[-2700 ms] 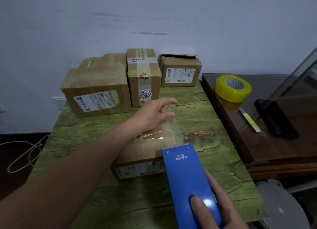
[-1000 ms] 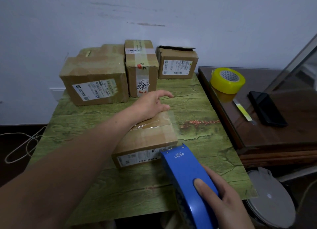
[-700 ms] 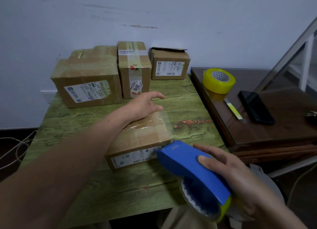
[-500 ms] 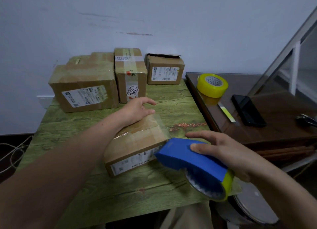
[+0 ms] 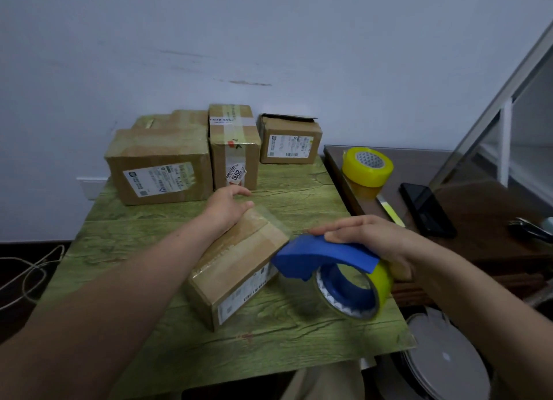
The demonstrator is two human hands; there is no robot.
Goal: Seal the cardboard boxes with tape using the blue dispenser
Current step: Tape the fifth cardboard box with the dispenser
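Change noted: the blue plastic tape dispenser (image 5: 323, 256) has rolled off the lid onto its side, with its nose now at the near right corner of the small brown cardboard box (image 5: 239, 268). The box has swung diagonal on the green wood-grain desk (image 5: 269, 348). The right hand (image 5: 368, 238) has its fingers clamped over the dispenser's back. The left hand (image 5: 227, 208) presses the box's far end, fingers loose and uncurled. A clear strip covers the lid, so this looks like the cut-off.

a taped cardboard box (image 5: 239, 268) lies skewed on the green bench (image 5: 299, 202); the blue dispenser (image 5: 323, 256), holding a yellow tape roll (image 5: 385, 275), noses against its right corner.
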